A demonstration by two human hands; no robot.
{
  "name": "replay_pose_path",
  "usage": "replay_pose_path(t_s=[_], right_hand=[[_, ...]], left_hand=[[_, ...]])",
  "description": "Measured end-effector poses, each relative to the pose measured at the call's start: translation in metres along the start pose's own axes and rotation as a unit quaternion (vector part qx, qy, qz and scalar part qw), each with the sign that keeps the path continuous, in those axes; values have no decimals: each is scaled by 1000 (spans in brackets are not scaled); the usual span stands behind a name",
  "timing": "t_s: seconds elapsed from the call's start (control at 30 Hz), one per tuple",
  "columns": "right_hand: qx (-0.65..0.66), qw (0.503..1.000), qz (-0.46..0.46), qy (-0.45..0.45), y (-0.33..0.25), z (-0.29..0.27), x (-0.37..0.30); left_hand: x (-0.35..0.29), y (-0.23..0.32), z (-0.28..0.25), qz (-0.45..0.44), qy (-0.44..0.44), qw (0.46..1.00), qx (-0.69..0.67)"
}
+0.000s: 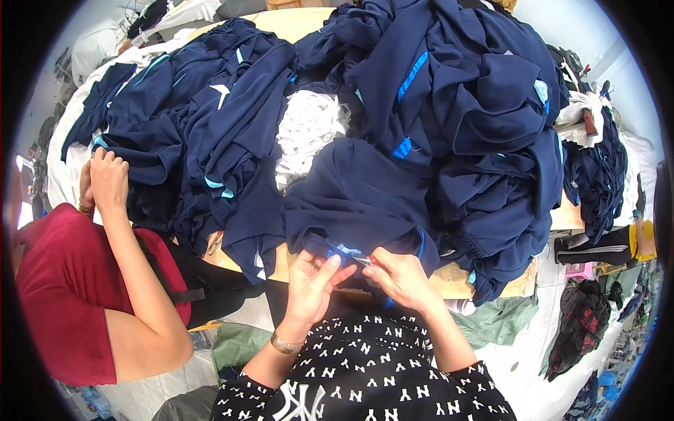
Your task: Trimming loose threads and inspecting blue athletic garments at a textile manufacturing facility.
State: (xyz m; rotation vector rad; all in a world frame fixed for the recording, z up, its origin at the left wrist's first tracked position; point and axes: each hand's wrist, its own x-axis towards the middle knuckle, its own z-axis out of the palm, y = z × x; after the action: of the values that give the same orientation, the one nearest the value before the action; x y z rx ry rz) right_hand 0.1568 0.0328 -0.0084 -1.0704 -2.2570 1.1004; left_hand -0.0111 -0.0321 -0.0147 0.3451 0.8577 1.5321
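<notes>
In front of my body, my left hand [314,286] pinches the edge of a navy garment [354,186] where a bright blue strip [342,250] shows. Close beside it, my right hand [401,278] is closed around small thread snips [362,260]. Their pale metal tips point left at the blue strip, almost at my left fingers. Most of the snips' body is hidden inside my right hand. The rest of the garment spreads away from me over the table's front edge and merges with the heap behind it.
A large pile of navy garments [484,91] rises at the back right, another pile [203,105] at the left. White cloth pieces [309,133] lie between them on the wooden table [449,283]. At my left, a person in a red top [70,302] handles a garment. Scissors [215,242] lie near the edge.
</notes>
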Motion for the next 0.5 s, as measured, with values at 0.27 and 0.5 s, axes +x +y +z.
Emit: replay_pose_path(t_s=[0.27, 0.5], right_hand=[[-5, 1000, -29, -5, -3, -1, 6], [11, 999, 26, 20, -3, -2, 4]], left_hand=[[0, 2, 1, -16, -26, 999, 12], [1, 0, -3, -11, -6, 1000, 11]])
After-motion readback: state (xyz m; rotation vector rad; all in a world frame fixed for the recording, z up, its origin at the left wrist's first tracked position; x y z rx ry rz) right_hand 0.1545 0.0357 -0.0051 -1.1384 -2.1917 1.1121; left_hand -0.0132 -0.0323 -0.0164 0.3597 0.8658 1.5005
